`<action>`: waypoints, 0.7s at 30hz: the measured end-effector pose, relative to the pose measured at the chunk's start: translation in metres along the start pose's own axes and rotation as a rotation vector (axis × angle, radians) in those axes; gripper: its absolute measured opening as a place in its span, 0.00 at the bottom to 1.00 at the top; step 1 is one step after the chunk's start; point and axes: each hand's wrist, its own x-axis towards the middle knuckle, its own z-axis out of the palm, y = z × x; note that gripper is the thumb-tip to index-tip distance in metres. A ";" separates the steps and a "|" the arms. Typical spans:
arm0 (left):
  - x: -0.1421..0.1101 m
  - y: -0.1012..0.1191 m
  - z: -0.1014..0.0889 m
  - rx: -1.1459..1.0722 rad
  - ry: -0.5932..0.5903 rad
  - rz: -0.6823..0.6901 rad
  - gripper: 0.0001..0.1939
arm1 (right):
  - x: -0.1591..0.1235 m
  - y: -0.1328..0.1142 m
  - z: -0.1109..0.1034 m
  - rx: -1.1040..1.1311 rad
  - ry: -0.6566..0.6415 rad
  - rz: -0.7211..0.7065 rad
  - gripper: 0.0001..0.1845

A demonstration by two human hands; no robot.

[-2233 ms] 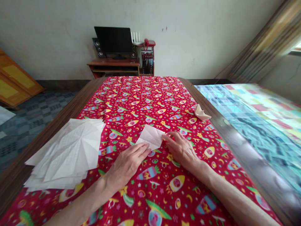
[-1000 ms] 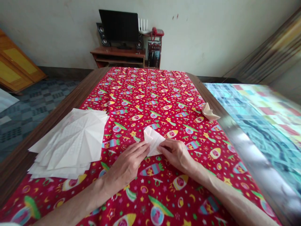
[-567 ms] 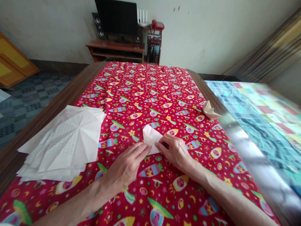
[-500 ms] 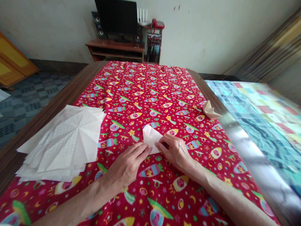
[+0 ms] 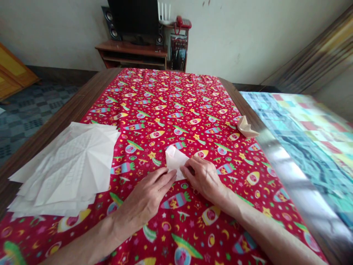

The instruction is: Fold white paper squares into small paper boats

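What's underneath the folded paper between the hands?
The red patterned cloth shows around the exposed edges of the folded paper. Whatever lies directly beneath is covered and can't be seen. The left hand and right hand also hide parts of the paper's edges.

The paper is white, the rocket-patterned cloth red.

A wooden table is covered by a rocket-print tablecloth; around one folded paper, creased sheets are stacked at nine o'clock, an origami piece at two.
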 end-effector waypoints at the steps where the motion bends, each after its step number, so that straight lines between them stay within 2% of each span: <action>1: 0.000 0.000 0.000 0.000 -0.006 0.002 0.25 | 0.000 0.000 0.000 -0.002 -0.001 0.000 0.10; 7: -0.004 0.000 0.002 0.025 -0.030 0.000 0.26 | 0.001 0.000 0.000 -0.033 -0.005 -0.001 0.11; 16: -0.001 0.004 -0.009 0.196 -0.084 0.053 0.27 | 0.001 0.001 0.003 -0.050 0.010 -0.003 0.11; 19: 0.000 0.005 -0.010 0.217 -0.094 0.064 0.27 | 0.000 -0.001 0.001 -0.102 0.065 -0.021 0.08; 21: 0.001 0.006 -0.010 0.218 -0.110 0.053 0.26 | -0.003 -0.004 -0.002 -0.153 0.124 -0.082 0.08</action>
